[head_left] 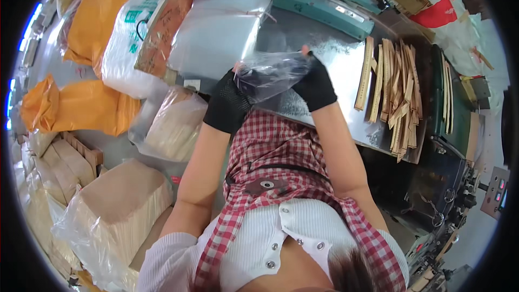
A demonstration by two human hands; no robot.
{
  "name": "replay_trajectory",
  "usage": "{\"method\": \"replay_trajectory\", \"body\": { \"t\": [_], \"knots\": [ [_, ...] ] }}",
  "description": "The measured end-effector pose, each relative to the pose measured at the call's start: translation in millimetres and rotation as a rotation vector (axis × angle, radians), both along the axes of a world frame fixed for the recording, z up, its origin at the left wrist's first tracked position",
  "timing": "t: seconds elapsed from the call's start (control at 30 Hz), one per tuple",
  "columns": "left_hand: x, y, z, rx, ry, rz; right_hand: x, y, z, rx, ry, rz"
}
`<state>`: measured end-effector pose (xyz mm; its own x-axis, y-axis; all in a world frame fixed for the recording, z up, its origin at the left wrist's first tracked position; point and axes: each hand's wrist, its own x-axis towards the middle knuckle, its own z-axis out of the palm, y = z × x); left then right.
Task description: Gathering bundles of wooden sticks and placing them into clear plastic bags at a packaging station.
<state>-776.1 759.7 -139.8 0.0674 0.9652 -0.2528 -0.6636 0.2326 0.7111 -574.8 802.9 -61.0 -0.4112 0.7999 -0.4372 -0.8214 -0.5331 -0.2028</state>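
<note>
A clear plastic bag [273,73] is stretched between my two hands above the near edge of the metal table. My left hand [228,103], in a black fingerless glove, grips the bag's left side. On its right side, my right hand [315,82], gloved the same way, pinches the upper corner. Nothing can be made out inside the bag. Just beyond my left hand lies a stack of clear plastic bags [216,24]. Thin tan strips [397,86] with dark marks lie loosely heaped to the right of my right hand.
A teal bag sealer [324,8] stands at the table's [338,65] far side. Plastic-wrapped bundles of thin wooden pieces [175,121] and orange sacks [89,108] crowd the left. Dark green machinery [457,103] borders the right, with a switch panel [494,192] beyond.
</note>
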Motion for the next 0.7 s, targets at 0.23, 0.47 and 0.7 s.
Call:
{"method": "replay_trajectory", "body": {
  "t": [0.23, 0.47, 0.7],
  "knots": [
    [-2, 68, 144, 0.345, -0.021, 0.000, 30, 70, 105, 1.120, -1.006, -0.154],
    [-114, 154, 35, 0.523, 2.071, 0.303, -53, 131, 37, 1.442, -1.353, -0.207],
    [-103, 102, 1, 0.050, 1.407, 0.545, 79, 26, 0, 1.174, -2.025, -0.460]
  ]
}}
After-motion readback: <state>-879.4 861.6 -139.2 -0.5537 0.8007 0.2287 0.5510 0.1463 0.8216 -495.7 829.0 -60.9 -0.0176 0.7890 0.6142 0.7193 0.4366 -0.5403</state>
